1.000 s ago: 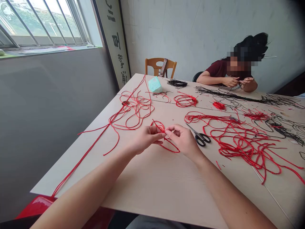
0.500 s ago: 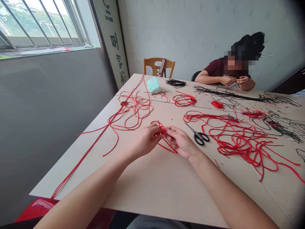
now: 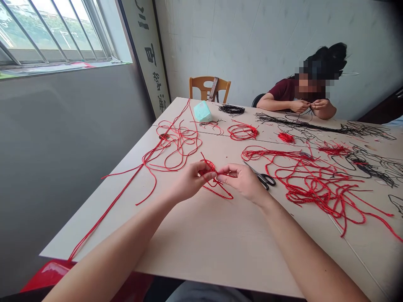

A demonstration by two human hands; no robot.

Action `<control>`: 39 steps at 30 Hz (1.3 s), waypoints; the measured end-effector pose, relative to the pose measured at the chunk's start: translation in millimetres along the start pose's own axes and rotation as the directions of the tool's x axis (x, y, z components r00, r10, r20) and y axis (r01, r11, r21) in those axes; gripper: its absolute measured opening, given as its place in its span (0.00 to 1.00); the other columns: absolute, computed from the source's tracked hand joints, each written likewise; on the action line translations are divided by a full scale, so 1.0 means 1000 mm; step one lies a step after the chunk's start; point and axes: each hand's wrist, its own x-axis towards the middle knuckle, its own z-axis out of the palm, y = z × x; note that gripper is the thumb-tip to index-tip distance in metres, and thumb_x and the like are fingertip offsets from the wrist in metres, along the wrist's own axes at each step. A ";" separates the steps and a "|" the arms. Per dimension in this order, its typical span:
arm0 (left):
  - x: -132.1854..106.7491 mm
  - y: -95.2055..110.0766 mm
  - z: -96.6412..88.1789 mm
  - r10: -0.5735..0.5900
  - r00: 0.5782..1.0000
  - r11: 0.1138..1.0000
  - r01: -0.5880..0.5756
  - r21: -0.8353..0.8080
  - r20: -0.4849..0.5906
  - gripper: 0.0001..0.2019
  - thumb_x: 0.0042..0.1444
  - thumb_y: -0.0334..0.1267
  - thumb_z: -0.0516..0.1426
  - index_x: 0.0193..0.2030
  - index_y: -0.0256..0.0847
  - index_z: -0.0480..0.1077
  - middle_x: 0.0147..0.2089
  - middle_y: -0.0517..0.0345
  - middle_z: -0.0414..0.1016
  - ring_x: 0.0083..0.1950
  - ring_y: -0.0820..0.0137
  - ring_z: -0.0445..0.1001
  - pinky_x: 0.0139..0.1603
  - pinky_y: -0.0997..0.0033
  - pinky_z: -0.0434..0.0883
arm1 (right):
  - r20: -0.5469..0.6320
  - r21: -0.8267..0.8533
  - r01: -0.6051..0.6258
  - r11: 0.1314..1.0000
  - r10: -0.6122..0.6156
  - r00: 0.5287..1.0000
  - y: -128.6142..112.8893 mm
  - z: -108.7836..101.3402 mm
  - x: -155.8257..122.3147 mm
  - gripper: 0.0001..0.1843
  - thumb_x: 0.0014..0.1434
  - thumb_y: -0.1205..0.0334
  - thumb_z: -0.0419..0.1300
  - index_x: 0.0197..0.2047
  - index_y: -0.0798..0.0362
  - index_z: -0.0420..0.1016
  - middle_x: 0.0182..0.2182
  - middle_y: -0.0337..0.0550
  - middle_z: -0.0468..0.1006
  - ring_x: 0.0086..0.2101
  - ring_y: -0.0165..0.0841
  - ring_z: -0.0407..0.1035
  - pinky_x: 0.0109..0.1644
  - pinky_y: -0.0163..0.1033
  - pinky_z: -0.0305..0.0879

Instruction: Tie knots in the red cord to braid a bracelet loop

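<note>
My left hand [image 3: 189, 181] and my right hand [image 3: 244, 181] meet above the pale table [image 3: 201, 247]. Both pinch the same short piece of red cord [image 3: 217, 186], fingertips almost touching. Loops of that cord hang down and lie on the table below the fingers. Black-handled scissors [image 3: 262, 177] lie just behind my right hand, partly hidden by it.
Long red cords [image 3: 171, 147] sprawl at the left and a big red tangle [image 3: 317, 184] at the right. A teal box [image 3: 202, 111], black cords [image 3: 233, 110] and a wooden chair [image 3: 209, 88] stand at the far end. Another person [image 3: 302, 98] works cord there.
My right hand has turned and lifted a little, now covering more of the scissors. Both hands kept their pinch on the red cord, whose loops shifted slightly.
</note>
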 end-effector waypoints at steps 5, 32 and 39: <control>0.001 0.002 -0.004 -0.134 0.986 0.964 0.154 -0.215 0.104 0.13 0.51 0.46 0.57 0.30 0.36 0.70 0.27 0.60 0.62 0.28 0.76 0.58 0.31 0.74 0.59 | -0.069 -0.259 0.081 0.962 -0.102 0.992 -0.002 -0.002 -0.003 0.10 0.52 0.56 0.60 0.33 0.53 0.76 0.27 0.40 0.76 0.27 0.30 0.67 0.32 0.36 0.63; 0.005 -0.014 0.010 -0.260 0.955 0.761 0.294 -0.579 0.144 0.13 0.46 0.43 0.62 0.36 0.37 0.71 0.35 0.56 0.70 0.28 0.79 0.61 0.31 0.77 0.62 | -0.250 -0.015 0.095 0.995 -0.096 0.963 0.009 0.010 0.004 0.10 0.50 0.57 0.62 0.33 0.54 0.71 0.28 0.42 0.77 0.30 0.32 0.72 0.35 0.37 0.68; 0.006 -0.014 0.012 -0.044 0.997 0.958 0.024 -0.286 -0.065 0.14 0.50 0.46 0.59 0.39 0.39 0.73 0.32 0.57 0.73 0.31 0.74 0.65 0.28 0.76 0.59 | -0.132 0.149 0.005 0.989 0.015 0.991 0.014 0.010 0.005 0.14 0.49 0.54 0.63 0.36 0.55 0.75 0.32 0.43 0.78 0.33 0.33 0.72 0.39 0.39 0.69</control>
